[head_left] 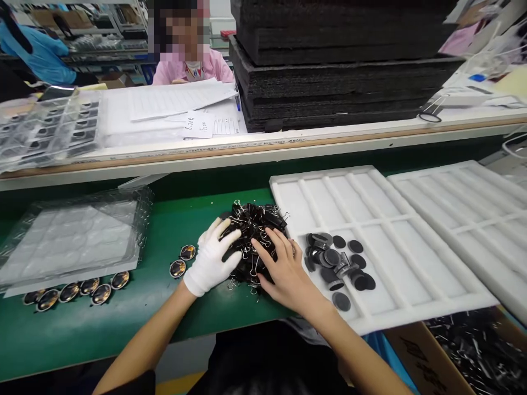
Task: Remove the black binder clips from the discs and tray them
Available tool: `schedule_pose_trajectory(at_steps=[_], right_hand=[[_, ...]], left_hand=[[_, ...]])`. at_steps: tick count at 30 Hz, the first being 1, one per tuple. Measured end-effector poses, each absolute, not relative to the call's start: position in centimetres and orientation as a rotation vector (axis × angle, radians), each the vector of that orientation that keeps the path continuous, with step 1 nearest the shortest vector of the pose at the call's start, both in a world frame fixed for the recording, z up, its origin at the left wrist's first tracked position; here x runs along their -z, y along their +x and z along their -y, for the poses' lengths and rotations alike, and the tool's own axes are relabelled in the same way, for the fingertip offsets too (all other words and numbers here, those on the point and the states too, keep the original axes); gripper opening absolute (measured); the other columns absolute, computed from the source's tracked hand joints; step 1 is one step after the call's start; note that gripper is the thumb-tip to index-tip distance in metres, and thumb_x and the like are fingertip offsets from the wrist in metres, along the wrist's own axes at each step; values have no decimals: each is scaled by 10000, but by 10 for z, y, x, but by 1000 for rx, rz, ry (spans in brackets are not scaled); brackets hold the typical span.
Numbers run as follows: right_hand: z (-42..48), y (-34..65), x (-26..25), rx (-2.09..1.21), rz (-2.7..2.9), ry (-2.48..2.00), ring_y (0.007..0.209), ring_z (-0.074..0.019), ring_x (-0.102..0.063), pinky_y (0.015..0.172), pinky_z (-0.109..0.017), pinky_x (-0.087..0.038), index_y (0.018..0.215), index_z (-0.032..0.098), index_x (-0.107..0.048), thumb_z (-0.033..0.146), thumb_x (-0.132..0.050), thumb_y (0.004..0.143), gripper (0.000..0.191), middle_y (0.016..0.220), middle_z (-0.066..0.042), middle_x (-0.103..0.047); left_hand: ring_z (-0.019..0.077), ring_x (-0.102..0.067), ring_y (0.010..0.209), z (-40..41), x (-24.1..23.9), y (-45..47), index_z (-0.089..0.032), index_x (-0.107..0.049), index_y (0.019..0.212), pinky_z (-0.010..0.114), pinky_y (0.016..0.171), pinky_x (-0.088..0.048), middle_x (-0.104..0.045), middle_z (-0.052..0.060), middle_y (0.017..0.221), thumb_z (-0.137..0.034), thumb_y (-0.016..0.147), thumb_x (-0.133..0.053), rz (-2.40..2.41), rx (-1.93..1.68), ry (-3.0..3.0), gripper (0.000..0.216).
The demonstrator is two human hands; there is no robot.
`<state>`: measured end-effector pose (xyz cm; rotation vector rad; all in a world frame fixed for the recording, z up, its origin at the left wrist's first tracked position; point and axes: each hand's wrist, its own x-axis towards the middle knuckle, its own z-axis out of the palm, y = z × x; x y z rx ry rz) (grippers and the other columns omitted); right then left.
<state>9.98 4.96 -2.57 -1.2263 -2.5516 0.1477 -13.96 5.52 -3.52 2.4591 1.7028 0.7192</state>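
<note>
A heap of small black binder clips (252, 225) lies on the green work mat (173, 230). My left hand (212, 258), in a white glove, rests on the left side of the heap with fingers spread. Over the right side of the heap lies my bare right hand (284, 269), its fingers stretched out among the clips. Just right of it, a white foam tray (391, 247) holds a cluster of dark round discs (340, 266). Two shiny oval pieces (183, 260) sit on the mat left of my gloved hand.
Several more oval pieces (76, 291) line the front of a clear blister tray stack (74, 236) at left. A second white foam tray (473, 214) is at right, a cardboard box of black parts (473, 351) below it. A raised shelf carries papers (177, 104), black foam stacks (337, 60); a person in pink (193, 66) sits behind.
</note>
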Motion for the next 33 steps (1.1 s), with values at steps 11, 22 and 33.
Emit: schedule_pose_trajectory(at_steps=[11, 22, 33], right_hand=[[57, 215, 94, 199, 2094, -1188, 1131, -262, -613, 1051, -446, -339, 1157, 282, -746, 518, -703, 894, 356, 1204, -101, -702], [17, 212, 128, 336, 1955, -1302, 1047, -289, -691, 997, -487, -356, 1115, 204, -754, 525, -518, 950, 432, 1095, -127, -777], [2, 214, 120, 176, 2009, -1189, 1048, -282, -688, 1072, -485, -322, 1263, 189, -693, 460, -583, 921, 449, 1090, -93, -776]], left_hand=[[326, -77, 1608, -86, 17, -187, -279, -87, 1662, 603, 1287, -178, -43, 104, 1747, -443, 1071, -229, -1442, -635, 2216, 629], [305, -473, 1450, -287, 33, -142, -190, -394, 1589, 428, 1230, -361, -465, 119, 1601, -640, 935, -439, -1716, 84, 2125, 795], [236, -724, 1023, -299, 43, -94, -228, -795, 1123, 326, 978, -523, -789, 49, 1143, -566, 940, -462, -1315, 112, 2291, 508]])
